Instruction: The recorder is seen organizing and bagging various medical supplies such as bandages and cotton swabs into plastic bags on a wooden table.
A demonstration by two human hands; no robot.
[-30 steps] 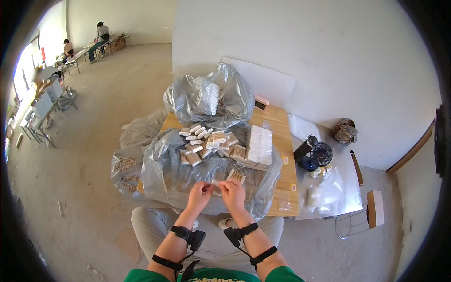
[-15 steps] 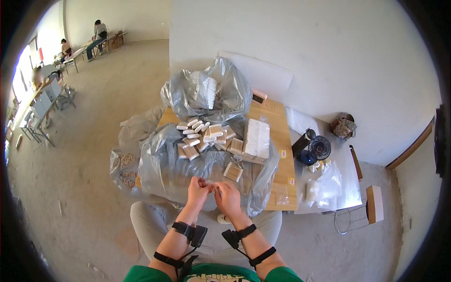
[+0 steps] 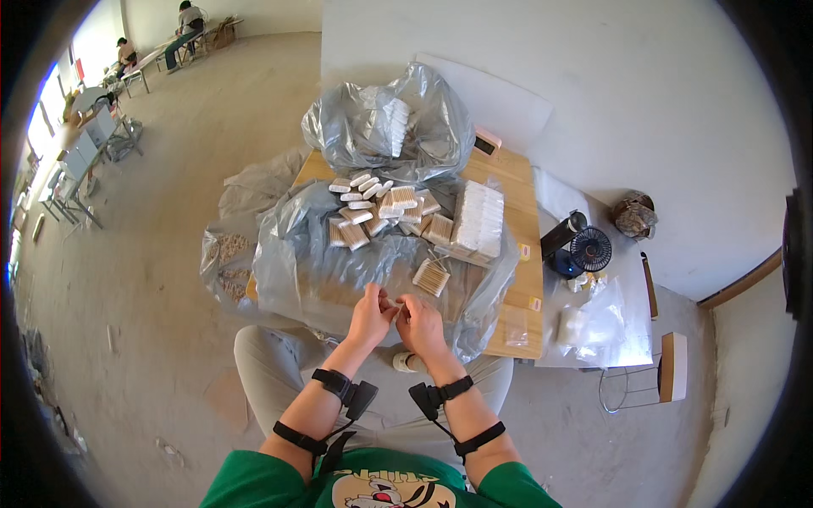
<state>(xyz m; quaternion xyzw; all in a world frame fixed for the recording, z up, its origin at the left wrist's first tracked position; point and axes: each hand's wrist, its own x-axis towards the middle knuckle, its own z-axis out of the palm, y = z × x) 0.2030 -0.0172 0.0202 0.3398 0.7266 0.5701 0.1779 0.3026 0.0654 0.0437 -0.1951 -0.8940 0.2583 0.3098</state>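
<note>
My left hand (image 3: 370, 318) and my right hand (image 3: 421, 325) meet over the near edge of the table, fingertips pinched close together. Whatever is between them is too small to make out. Just beyond the right hand, a bundle of cotton swabs (image 3: 431, 277) lies on a grey plastic sheet (image 3: 288, 254). Farther back is a heap of cotton swab bundles (image 3: 403, 198), some showing wooden sticks and others their white tips. To its right sits a large block of white-tipped swab bundles (image 3: 478, 218).
Behind the heap, a grey plastic bag (image 3: 339, 127) holds more white bundles. A clear bag of pale bits (image 3: 229, 250) hangs by the wooden table's (image 3: 527, 292) left side. At right, a side table carries a black fan (image 3: 590, 249), a dark bottle (image 3: 563, 230) and clear plastic bags (image 3: 584, 326).
My view has tilted, so the table sits higher in it. My fingertips have drawn slightly apart, and the pale piece seen between them before is harder to see. The swab bundles lie as before.
</note>
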